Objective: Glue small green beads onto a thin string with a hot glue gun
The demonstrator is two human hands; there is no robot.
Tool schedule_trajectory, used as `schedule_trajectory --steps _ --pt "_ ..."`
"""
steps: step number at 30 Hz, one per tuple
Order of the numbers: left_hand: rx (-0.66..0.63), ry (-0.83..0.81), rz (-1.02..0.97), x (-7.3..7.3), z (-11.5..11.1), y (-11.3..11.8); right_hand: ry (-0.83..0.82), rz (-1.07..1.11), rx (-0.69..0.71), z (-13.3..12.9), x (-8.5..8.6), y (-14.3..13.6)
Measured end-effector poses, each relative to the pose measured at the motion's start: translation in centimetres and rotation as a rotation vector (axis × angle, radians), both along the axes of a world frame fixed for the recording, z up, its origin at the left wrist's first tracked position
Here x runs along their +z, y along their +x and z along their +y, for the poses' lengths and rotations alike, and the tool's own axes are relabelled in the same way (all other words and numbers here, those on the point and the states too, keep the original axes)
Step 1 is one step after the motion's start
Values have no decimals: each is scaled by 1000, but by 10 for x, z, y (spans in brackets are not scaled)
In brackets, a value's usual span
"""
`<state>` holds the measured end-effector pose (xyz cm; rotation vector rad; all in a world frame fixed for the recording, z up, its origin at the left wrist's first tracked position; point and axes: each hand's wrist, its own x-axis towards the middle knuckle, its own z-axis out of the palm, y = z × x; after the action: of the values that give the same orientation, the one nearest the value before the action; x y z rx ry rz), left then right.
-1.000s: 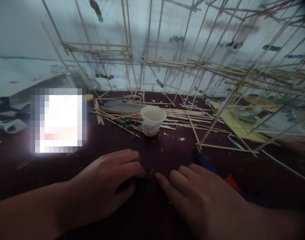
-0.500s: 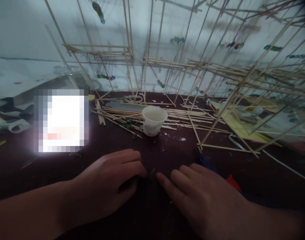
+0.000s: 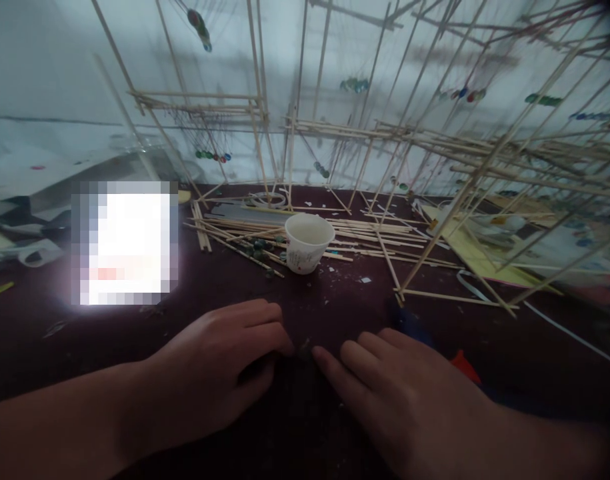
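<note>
Fingertips close in here: left hand (image 3: 235, 357) loosely curled, right hand (image 3: 397, 390) index out, small dim object (image 3: 305, 347) between; any grip, I can't tell.

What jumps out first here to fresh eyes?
The bright pixelated patch at the left, glaring against the dark table. Then the lattice of thin sticks strung with marbles, filling the upper view. Front and centre, a white paper cup stands beyond the two bare hands.

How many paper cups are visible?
1: the white paper cup stands upright on the dark table, beyond the left hand and right hand, before the wooden sticks.
</note>
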<state>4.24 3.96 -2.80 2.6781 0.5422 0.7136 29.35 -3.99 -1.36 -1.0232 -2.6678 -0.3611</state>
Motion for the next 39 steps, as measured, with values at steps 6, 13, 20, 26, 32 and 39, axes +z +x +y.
schedule_trajectory --steps 6,13,20,26,32,39 --pt "-3 -5 -4 1 -2 0 -4 3 -2 -2 0 0" --pt "3 -12 1 1 -1 -1 -22 -9 -2 -2 1 0" --pt "11 -7 9 1 -2 -1 1 -11 5 -2 1 0" --pt "3 -2 -2 0 -1 0 -36 -28 0 0 1 0" --pt "-16 -6 -15 0 0 1 -32 -29 -2 -2 1 -2" --pt "-3 -35 -16 -5 0 -2 -9 -24 -2 -3 1 0"
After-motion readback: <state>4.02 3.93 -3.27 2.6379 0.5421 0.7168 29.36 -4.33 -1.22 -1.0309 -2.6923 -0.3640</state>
